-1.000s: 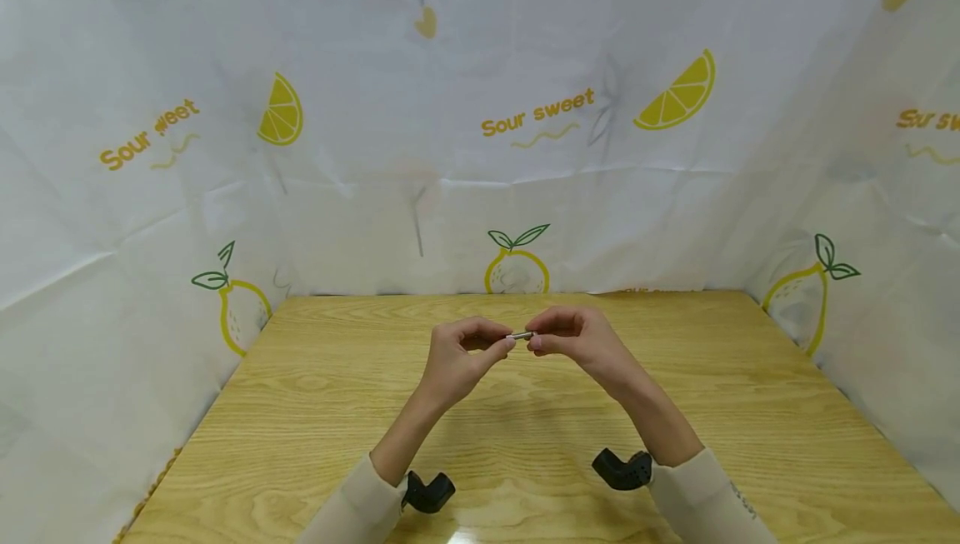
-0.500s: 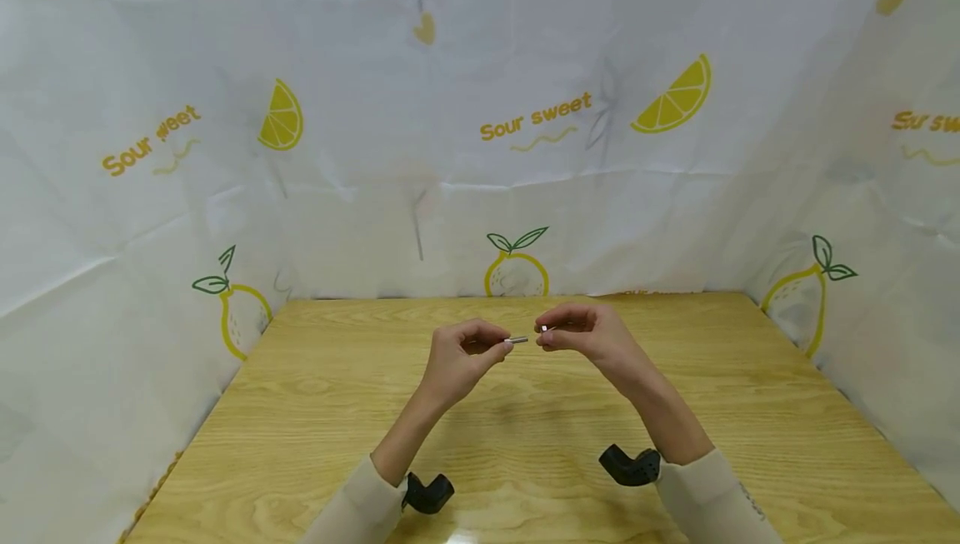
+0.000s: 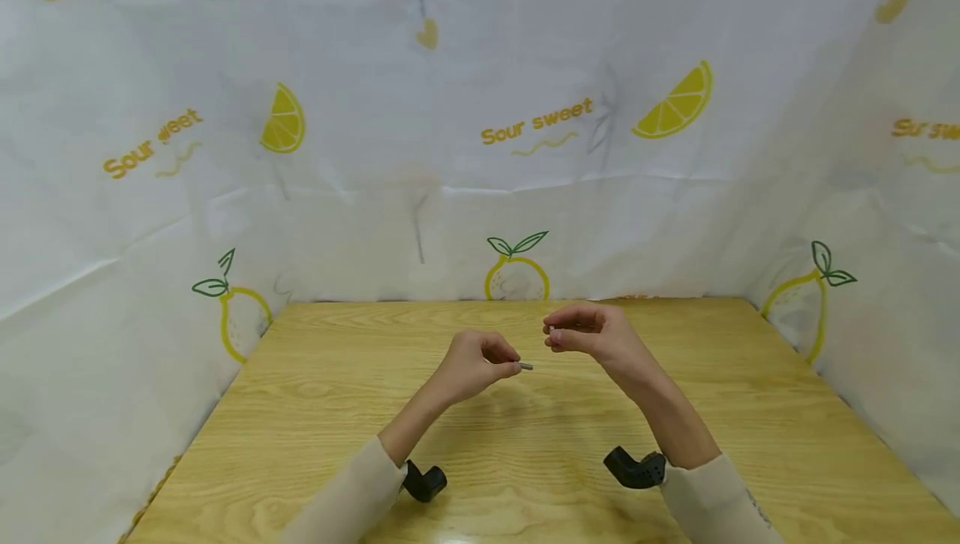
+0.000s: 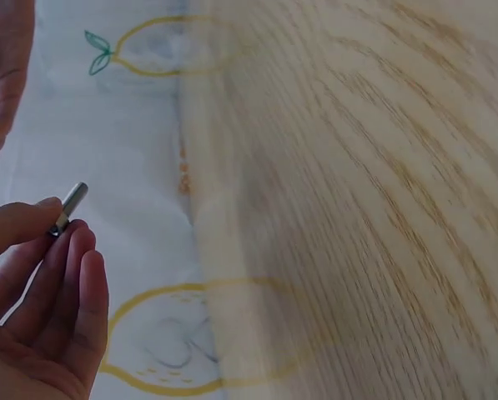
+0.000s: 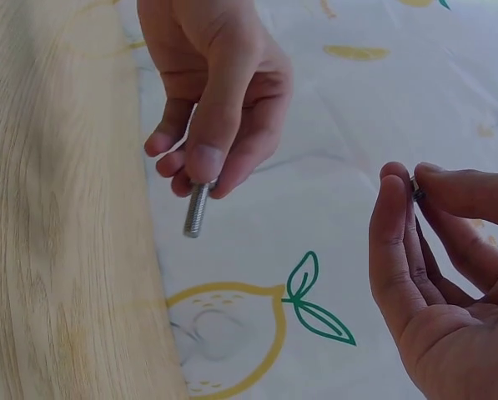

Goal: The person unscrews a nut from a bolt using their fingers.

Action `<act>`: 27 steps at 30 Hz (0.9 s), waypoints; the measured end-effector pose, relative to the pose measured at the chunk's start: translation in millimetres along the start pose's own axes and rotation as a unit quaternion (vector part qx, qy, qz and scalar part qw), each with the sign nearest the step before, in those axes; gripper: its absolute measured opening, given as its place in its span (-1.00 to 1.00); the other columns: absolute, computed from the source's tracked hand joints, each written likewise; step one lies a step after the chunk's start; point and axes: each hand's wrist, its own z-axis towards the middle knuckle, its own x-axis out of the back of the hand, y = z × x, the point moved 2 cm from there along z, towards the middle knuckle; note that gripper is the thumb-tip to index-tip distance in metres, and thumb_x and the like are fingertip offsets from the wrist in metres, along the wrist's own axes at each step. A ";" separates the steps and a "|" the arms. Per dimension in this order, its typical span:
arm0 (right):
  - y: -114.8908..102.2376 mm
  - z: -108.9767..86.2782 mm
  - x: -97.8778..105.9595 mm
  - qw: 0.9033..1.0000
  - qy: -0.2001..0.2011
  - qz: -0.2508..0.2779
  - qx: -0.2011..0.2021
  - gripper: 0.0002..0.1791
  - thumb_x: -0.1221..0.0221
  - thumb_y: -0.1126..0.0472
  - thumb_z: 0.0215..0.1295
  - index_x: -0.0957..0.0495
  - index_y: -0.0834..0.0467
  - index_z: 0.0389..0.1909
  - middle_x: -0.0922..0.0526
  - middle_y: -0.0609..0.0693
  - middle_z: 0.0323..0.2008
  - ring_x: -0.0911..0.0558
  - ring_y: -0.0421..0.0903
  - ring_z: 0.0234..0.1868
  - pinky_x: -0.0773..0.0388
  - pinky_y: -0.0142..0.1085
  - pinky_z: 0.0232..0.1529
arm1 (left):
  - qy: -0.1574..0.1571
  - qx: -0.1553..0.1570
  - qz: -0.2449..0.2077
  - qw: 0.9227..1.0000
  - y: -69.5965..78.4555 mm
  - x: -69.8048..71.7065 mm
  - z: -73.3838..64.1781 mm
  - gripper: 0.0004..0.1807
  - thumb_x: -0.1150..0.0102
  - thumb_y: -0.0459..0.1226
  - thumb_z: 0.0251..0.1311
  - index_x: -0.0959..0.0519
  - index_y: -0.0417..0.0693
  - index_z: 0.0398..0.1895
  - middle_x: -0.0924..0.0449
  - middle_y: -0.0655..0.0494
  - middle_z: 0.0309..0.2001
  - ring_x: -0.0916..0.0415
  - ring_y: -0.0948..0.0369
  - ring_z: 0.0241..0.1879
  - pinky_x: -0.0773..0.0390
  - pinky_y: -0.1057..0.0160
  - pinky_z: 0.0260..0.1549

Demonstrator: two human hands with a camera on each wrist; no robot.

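Note:
My left hand (image 3: 471, 367) pinches one end of a silver bolt (image 5: 196, 210) between thumb and fingertips. In the right wrist view its threaded shank points down, past the thumb; the head is hidden in the grip. The same bolt (image 4: 76, 197) tilts up from the fingers in the left wrist view. Higher and to the right, my right hand (image 3: 603, 337) holds a small metal nut (image 5: 416, 190) between thumb and index finger, mostly covered by them. A gap separates the bolt and the nut. Both hands are raised over the wooden table (image 3: 337, 411).
White cloth (image 3: 360, 219) printed with lemons encloses the table at the back and both sides. Black wrist-camera mounts (image 3: 425, 483) jut inward from both cream sleeves (image 3: 348, 490).
The hands were together at the bolt one second ago, then drew apart with the nut in the right fingers. Since then the left hand has dropped with the bolt; the right has shifted slightly right.

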 end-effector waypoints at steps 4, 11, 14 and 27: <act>0.7 -0.7 1.9 1.000 0.004 0.002 -0.001 -0.68 -0.25 0.30 0.45 -0.59 0.44 0.08 -0.74 -0.12 -0.15 -0.77 -0.15 -0.13 -0.74 -0.30 0.02 | -0.031 0.019 0.036 0.999 -12.1 -3.5 6.5 -0.95 -0.42 -0.27 0.26 -0.80 -0.03 -0.27 -0.80 0.14 -0.33 -0.65 0.38 -0.40 -0.66 0.38 -0.38; 0.5 -0.7 4.8 1.000 0.014 -0.006 -0.015 -0.66 -0.26 0.30 0.44 -0.59 0.46 0.09 -0.75 -0.14 -0.17 -0.78 -0.15 -0.14 -0.75 -0.30 0.02 | -0.064 0.030 0.083 0.994 -25.7 -7.3 12.8 -0.96 -0.45 -0.29 0.22 -0.80 -0.07 -0.33 -0.80 0.12 -0.38 -0.63 0.39 -0.45 -0.63 0.40 -0.42; 0.8 0.5 5.1 1.000 0.017 -0.012 -0.019 -0.62 -0.26 0.31 0.43 -0.56 0.51 0.11 -0.74 -0.12 -0.17 -0.78 -0.17 -0.15 -0.75 -0.30 0.02 | -0.073 0.032 0.088 0.993 -30.3 -7.6 13.2 -0.94 -0.44 -0.28 0.24 -0.80 -0.09 -0.32 -0.80 0.12 -0.37 -0.65 0.37 -0.43 -0.65 0.39 -0.39; 3.2 1.8 4.7 0.999 0.020 -0.012 -0.041 -0.67 -0.28 0.34 0.40 -0.61 0.46 0.08 -0.75 -0.07 -0.15 -0.79 -0.18 -0.17 -0.76 -0.21 0.04 | -0.096 0.008 0.153 0.983 -46.3 -12.1 11.1 -0.96 -0.45 -0.28 0.23 -0.81 -0.03 -0.37 -0.80 0.19 -0.39 -0.63 0.42 -0.44 -0.63 0.43 -0.38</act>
